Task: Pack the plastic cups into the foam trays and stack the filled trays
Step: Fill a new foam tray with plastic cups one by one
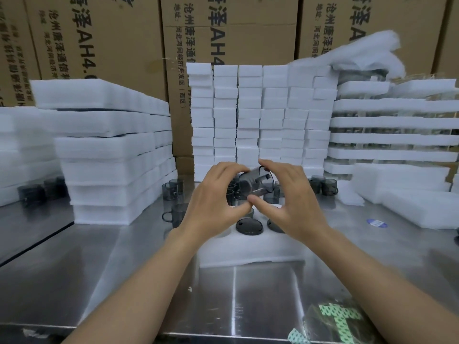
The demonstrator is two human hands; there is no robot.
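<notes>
**Cup held in both hands over the foam tray**

- Foam tray [248,252]: white, flat on the steel desk [99,269], directly before the person. Two dark round cup bases [249,225] show in its pockets, apparently cups seated upside down. The hands hide the rest of its pockets.
- Smoky plastic cup [255,182]: in the air above the tray's far edge, tipped on its side with its mouth toward the right.
- Left hand [211,194]: fingers [231,167] curled round the cup's closed end, thumb beneath.
- Right hand [288,194]: fingers [270,165] over the rim end, thumb beneath, pinching the cup. The two thumbs nearly meet under it.
- Loose cups [173,188]: grey, handled, upright on the desk beyond and left of the tray. More stand beyond it to the right.
- Left of the tray: a tall stack of foam slabs [116,155].
- Behind the tray: a wall of small foam blocks [260,115] in columns.
- Right of the tray: stacked filled trays [392,122], with dark cups visible between the layers.
- Farthest back: printed cardboard boxes [99,33].
</notes>
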